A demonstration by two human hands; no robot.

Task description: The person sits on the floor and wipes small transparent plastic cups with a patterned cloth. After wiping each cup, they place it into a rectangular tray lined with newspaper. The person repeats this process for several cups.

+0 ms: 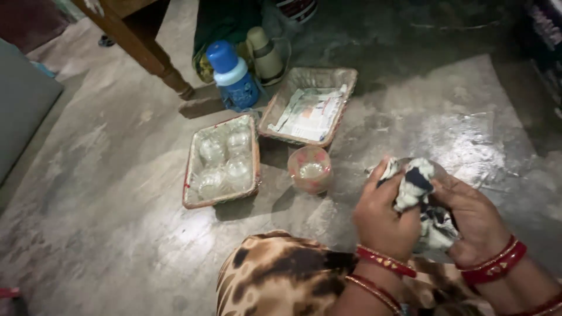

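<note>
A crumpled white cloth with dark patches [418,193] sits at about four o'clock in the view, bunched between both hands just above the person's lap. A curved clear edge shows behind the top of the cloth, but what it belongs to is too hidden to tell.

The left hand [383,219] has its back to the camera, wrist bent, fingers curled over the cloth's left side and thumb pressed into the fabric. The right hand [474,219] comes in from four o'clock, palm turned inward, fingers wrapped around the cloth's right side. The two hands are close together, both clamped on the cloth, nearly touching across it. Red bangles circle both wrists.

At six o'clock lies the person's knee under brown animal-print fabric [281,275].

Just toward nine o'clock from the left hand, a pink-patterned glass [310,169] stands upright on the grey floor [105,193]. Beyond it, further toward nine o'clock, a rectangular basket [188,175] holds four clear glasses. At about twelve o'clock from the pink glass, a second basket [345,79] is lined with newspaper. At eleven o'clock from that basket stands a blue bottle [234,76], with a cream flask [264,55] just beside it. A wooden table leg [158,61] rises at the upper left.
</note>
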